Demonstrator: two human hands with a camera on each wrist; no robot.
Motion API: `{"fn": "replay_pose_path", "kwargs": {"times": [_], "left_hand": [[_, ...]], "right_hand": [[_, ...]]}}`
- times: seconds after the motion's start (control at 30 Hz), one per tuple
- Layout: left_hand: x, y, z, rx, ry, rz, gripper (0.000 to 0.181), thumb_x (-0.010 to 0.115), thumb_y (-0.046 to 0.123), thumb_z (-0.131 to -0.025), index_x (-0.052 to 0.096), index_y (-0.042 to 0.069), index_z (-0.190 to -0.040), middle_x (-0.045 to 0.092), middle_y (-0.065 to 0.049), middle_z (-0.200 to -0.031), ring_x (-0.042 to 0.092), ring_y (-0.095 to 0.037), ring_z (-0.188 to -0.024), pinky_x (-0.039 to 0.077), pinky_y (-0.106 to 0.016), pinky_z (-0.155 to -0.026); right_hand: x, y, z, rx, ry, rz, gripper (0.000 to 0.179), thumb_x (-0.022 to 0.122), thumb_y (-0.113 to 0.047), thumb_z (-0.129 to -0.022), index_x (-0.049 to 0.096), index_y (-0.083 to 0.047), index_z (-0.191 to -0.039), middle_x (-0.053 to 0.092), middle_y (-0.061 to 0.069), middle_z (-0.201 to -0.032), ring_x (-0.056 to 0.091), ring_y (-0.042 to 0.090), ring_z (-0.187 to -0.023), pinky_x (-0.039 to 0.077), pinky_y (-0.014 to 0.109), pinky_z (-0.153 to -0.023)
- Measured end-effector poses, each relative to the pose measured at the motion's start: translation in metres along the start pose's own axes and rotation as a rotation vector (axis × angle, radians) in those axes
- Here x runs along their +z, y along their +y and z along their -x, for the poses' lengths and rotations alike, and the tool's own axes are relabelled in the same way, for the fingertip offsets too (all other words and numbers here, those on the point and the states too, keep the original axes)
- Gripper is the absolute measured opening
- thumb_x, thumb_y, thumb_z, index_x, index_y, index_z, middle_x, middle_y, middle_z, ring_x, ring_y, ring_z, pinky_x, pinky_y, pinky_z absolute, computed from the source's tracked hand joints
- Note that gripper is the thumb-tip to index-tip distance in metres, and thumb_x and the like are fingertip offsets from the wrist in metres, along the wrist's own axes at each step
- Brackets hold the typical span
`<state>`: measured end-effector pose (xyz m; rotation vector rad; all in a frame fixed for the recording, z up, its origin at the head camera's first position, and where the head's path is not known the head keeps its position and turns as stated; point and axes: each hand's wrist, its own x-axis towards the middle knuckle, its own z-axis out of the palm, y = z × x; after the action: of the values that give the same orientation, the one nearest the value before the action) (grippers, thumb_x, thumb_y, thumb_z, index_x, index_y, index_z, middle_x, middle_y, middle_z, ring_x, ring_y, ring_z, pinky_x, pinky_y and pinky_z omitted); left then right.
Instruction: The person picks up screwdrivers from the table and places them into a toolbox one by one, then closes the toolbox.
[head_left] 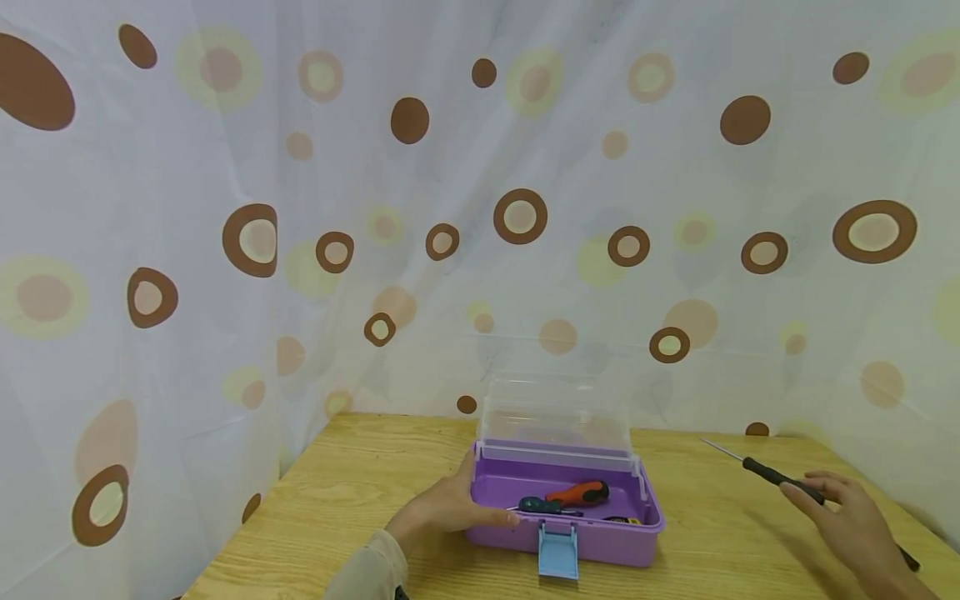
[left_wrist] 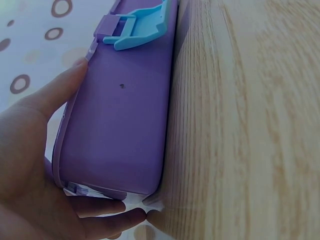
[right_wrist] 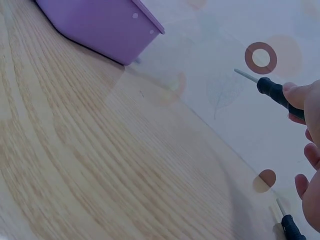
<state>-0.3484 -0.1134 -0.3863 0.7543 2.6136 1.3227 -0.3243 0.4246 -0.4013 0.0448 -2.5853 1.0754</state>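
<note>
A purple toolbox (head_left: pixel 615 546) stands on the table with its clear lid (head_left: pixel 555 412) raised and its light blue latch (head_left: pixel 558 552) hanging down in front. My left hand (head_left: pixel 457 506) grips the box's left end, thumb along the front rim and fingers around the side. Inside lie an orange-and-black handle (head_left: pixel 581 494), a dark green screwdriver (head_left: pixel 540 505) and a black-and-yellow item (head_left: pixel 622 520), mostly hidden by the front wall. To the right of the box, my right hand (head_left: pixel 851 521) holds a black-handled screwdriver (head_left: pixel 772 473) above the table, its shaft pointing toward the back left.
Another black-handled screwdriver (right_wrist: pixel 291 229) lies on the table by the right edge, partly behind my right hand in the head view. The wooden table (head_left: pixel 337 483) meets a white curtain with brown dots (head_left: pixel 450 292) at the back and sides.
</note>
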Motion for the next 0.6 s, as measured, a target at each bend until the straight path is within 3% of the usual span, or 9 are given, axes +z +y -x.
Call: {"fn": "replay_pose_path", "kwargs": {"times": [0.6], "left_hand": [[-0.001,0.001,0.001,0.006,-0.012,0.006,0.132,0.086,0.051,-0.079,-0.005,0.010,-0.165,0.047,-0.022,-0.152,0.052,-0.040,-0.131,0.034,-0.064,-0.110]], "right_hand": [[0.001,-0.014,0.001,0.022,-0.057,-0.074,0.072,0.048,-0.044,-0.110,0.048,0.024,-0.134,0.022,0.042,-0.153,0.022,0.067,-0.133,0.031,0.075,-0.094]]}}
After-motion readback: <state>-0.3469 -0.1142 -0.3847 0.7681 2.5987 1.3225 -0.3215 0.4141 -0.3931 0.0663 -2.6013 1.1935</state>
